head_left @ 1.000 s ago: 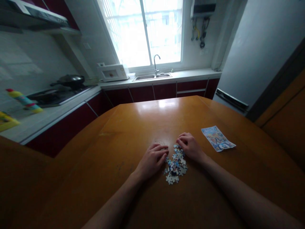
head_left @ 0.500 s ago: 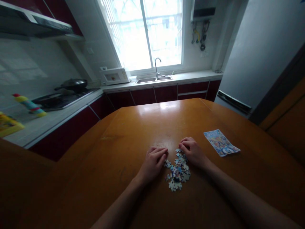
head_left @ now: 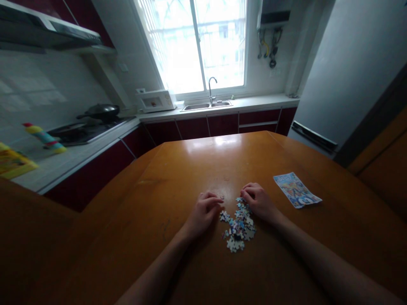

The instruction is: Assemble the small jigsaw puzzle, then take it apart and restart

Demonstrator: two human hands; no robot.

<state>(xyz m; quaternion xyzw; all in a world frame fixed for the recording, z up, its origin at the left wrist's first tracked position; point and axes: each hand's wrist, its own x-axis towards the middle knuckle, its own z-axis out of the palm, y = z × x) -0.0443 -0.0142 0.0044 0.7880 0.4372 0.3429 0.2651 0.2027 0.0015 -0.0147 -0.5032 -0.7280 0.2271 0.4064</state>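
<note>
A small heap of jigsaw puzzle pieces lies on the brown wooden table between my two hands. My left hand rests on the table at the heap's left edge, fingers curled and pinched on a small piece at its fingertips. My right hand sits at the heap's upper right, fingers curled down onto the pieces; what they grip is too small to see. A printed picture sheet lies flat to the right of my right hand.
Beyond the table runs a white counter with dark red cabinets, a sink with a tap under the window, a white microwave and a wok on the hob. A colourful bottle lies at left. A fridge stands at right.
My left hand's fingers have curled in and lifted slightly from the heap's edge, pinching a piece. The view has shifted a little; the heap is slightly more spread out.
</note>
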